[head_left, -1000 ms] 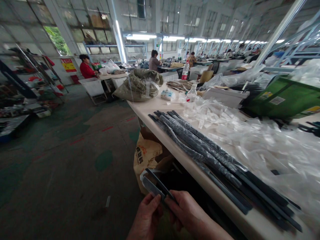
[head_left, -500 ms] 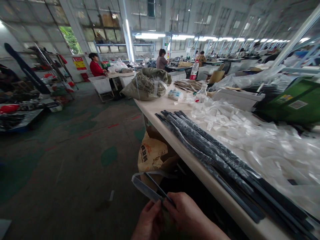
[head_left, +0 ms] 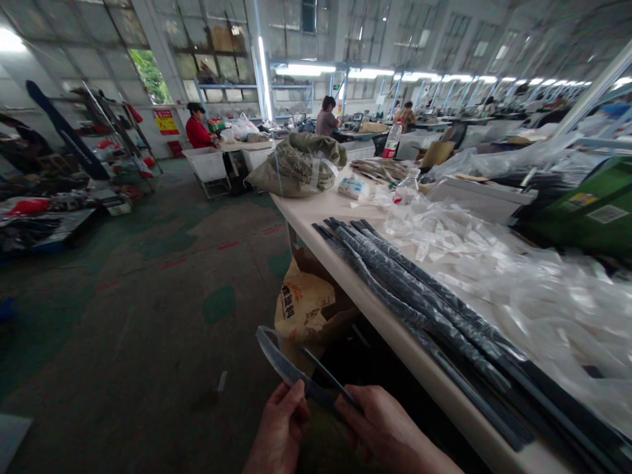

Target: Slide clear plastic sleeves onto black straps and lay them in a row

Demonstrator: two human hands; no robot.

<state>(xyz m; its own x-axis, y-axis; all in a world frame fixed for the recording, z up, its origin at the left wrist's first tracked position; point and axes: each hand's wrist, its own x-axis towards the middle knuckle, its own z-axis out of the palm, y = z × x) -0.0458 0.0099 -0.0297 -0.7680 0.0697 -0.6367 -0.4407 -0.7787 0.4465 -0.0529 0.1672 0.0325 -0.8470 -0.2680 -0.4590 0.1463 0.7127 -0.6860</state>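
Note:
My left hand (head_left: 281, 424) pinches a translucent plastic sleeve (head_left: 276, 355) between thumb and fingers, and the sleeve's free end curves up and to the left. A dark strip (head_left: 320, 394) continues from the sleeve across to my right hand (head_left: 382, 421), whose fingers are closed on it. Out of the right hand's grip also sticks a thin dark length (head_left: 328, 374), pointing up and left; I cannot tell whether it is the same strip. Both hands are in front of the table edge. Several long dark strips (head_left: 419, 296), some wrapped in clear plastic, lie along the table (head_left: 301, 214).
Crumpled clear plastic (head_left: 533, 283) covers the table's right side. Farther back are a sack (head_left: 301, 164), a tissue pack (head_left: 353, 187), bottles (head_left: 394, 138) and a white bin (head_left: 484, 197). A printed paper bag (head_left: 303, 299) stands below the edge. Other people work in the background.
My hands have moved apart, the left going left and the right going right. More of the dark strip shows between them. The view has shifted slightly.

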